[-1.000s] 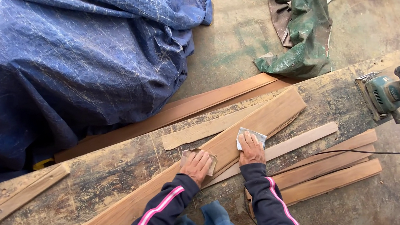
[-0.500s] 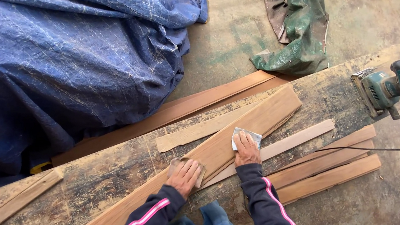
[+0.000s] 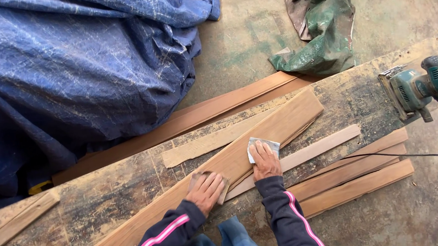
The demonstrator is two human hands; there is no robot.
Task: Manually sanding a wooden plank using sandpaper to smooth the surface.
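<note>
Since a second ago my left hand (image 3: 205, 190) has slid back along the board toward me, carrying its brown sandpaper piece (image 3: 223, 186) down the plank, while my right hand (image 3: 264, 160) has stayed close to where it was; the whole view has also drifted a little, so the sander sits higher in frame.

Both hands are flat, palms down, fingers spread and pressing rather than gripping. The left presses the brown sheet against the near edge of the long wooden board (image 3: 242, 155); the right presses a grey sandpaper sheet (image 3: 260, 144) onto the board's upper face, nearer its far end. The board lies diagonally across the worn surface (image 3: 115, 191), on top of a paler thin strip (image 3: 320, 148).

As I judge it, the sanding is mid-way: the part under and beside my hands looks smooth and evenly coloured, but I cannot tell from here how much of the length running down toward the lower left has been covered.

To the right, three more slats (image 3: 358, 177) lie stacked just beside the surface's edge, and a green electric sander (image 3: 417, 92) rests on the surface with its cord (image 3: 404, 155) trailing. A blue tarpaulin (image 3: 69, 72) and a crumpled green sheet (image 3: 323, 26) lie on the floor beyond.
</note>
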